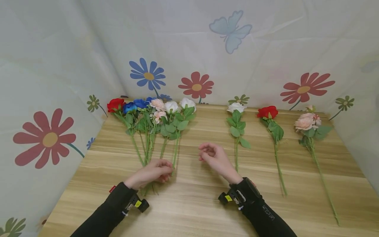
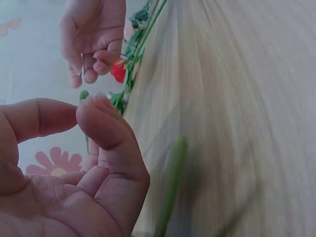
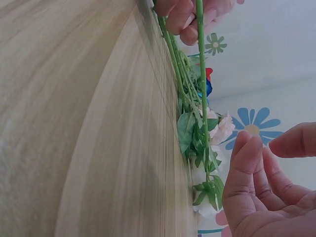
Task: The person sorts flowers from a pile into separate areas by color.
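My left hand (image 1: 154,171) pinches the lower stem of a white rose (image 1: 188,103) between thumb and index finger. This rose lies at the right side of a loose group of artificial flowers: a red rose (image 1: 115,105), blue roses (image 1: 140,104), pink flowers (image 1: 158,105) and another white rose (image 1: 171,107). Stems of the group run beneath the left hand, which partly hides them. In the left wrist view a green stem end (image 2: 173,185) stands out below the hand. My right hand (image 1: 217,160) hovers over the table, fingers loosely bent, holding nothing.
A single white rose (image 1: 236,108), a red rose (image 1: 267,112) and a pink flower stem (image 1: 305,121) lie spaced apart on the right of the wooden table (image 1: 204,210). A printed curtain (image 1: 260,62) hangs behind the table and along its sides.
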`<state>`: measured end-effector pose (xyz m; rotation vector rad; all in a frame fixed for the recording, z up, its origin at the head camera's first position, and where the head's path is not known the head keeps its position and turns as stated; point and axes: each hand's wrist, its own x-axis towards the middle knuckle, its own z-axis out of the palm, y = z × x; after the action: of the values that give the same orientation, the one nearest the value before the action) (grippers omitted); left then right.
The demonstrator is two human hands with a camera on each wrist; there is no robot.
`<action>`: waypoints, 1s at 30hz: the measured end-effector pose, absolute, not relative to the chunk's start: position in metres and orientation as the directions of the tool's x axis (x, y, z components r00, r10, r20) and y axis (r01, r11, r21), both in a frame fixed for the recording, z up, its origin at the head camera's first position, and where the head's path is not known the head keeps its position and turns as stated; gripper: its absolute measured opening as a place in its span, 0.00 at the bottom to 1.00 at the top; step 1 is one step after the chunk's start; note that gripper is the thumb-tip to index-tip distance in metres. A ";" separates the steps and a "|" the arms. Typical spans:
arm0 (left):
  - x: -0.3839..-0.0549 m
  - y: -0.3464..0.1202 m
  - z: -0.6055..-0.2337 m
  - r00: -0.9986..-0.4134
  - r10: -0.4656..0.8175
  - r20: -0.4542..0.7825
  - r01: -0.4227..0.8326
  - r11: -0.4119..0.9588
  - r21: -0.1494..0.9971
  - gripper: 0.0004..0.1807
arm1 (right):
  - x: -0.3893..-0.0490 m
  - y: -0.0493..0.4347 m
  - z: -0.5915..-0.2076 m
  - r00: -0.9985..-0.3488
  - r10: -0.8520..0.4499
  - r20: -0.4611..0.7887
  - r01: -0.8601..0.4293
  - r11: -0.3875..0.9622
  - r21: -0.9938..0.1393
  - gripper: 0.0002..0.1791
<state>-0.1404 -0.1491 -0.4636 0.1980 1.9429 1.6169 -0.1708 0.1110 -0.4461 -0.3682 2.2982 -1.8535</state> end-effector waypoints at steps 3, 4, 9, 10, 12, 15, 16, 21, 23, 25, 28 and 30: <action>-0.141 -0.145 -0.464 -0.803 0.477 -0.358 -0.298 0.199 0.934 0.14 | -0.171 0.111 -0.446 -0.956 -0.292 0.023 -0.086 0.205 -0.975 0.13; -0.141 -0.144 -0.465 -0.799 0.482 -0.361 -0.310 0.185 0.933 0.13 | -0.171 0.111 -0.446 -0.956 -0.293 0.023 -0.087 0.205 -0.975 0.13; -0.142 -0.142 -0.464 -0.785 0.511 -0.352 -0.322 0.149 0.935 0.17 | -0.170 0.112 -0.446 -0.956 -0.291 0.026 -0.087 0.199 -0.976 0.12; -0.142 -0.141 -0.464 -0.783 0.516 -0.348 -0.321 0.146 0.936 0.18 | -0.170 0.112 -0.446 -0.956 -0.291 0.026 -0.086 0.196 -0.977 0.12; -0.142 -0.140 -0.464 -0.779 0.528 -0.338 -0.311 0.143 0.940 0.20 | -0.170 0.113 -0.445 -0.956 -0.291 0.025 -0.084 0.191 -0.978 0.12; -0.141 -0.138 -0.463 -0.771 0.546 -0.326 -0.295 0.147 0.944 0.22 | -0.170 0.113 -0.446 -0.956 -0.291 0.025 -0.083 0.189 -0.979 0.13; -0.141 -0.136 -0.463 -0.770 0.550 -0.322 -0.291 0.147 0.945 0.22 | -0.170 0.113 -0.446 -0.957 -0.290 0.025 -0.083 0.189 -0.979 0.13; -0.138 -0.129 -0.462 -0.763 0.569 -0.306 -0.283 0.130 0.950 0.19 | -0.170 0.115 -0.447 -0.958 -0.285 0.019 -0.079 0.199 -0.977 0.13; -0.138 -0.126 -0.462 -0.759 0.582 -0.291 -0.276 0.116 0.954 0.18 | -0.170 0.115 -0.448 -0.958 -0.286 0.016 -0.076 0.200 -0.977 0.13; -0.137 -0.122 -0.462 -0.754 0.595 -0.278 -0.271 0.104 0.957 0.17 | -0.170 0.117 -0.448 -0.958 -0.288 0.017 -0.077 0.201 -0.977 0.13; -0.135 -0.117 -0.463 -0.752 0.609 -0.252 -0.251 0.088 0.964 0.17 | -0.170 0.119 -0.449 -0.958 -0.285 0.021 -0.082 0.203 -0.976 0.13; -0.135 -0.114 -0.464 -0.758 0.607 -0.240 -0.242 0.079 0.967 0.16 | -0.170 0.120 -0.449 -0.960 -0.280 0.026 -0.087 0.207 -0.975 0.13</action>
<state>-0.1348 -0.1140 -0.4643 0.3623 1.7390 1.7464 -0.1702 0.1200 -0.4487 -0.3554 2.3145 -1.8523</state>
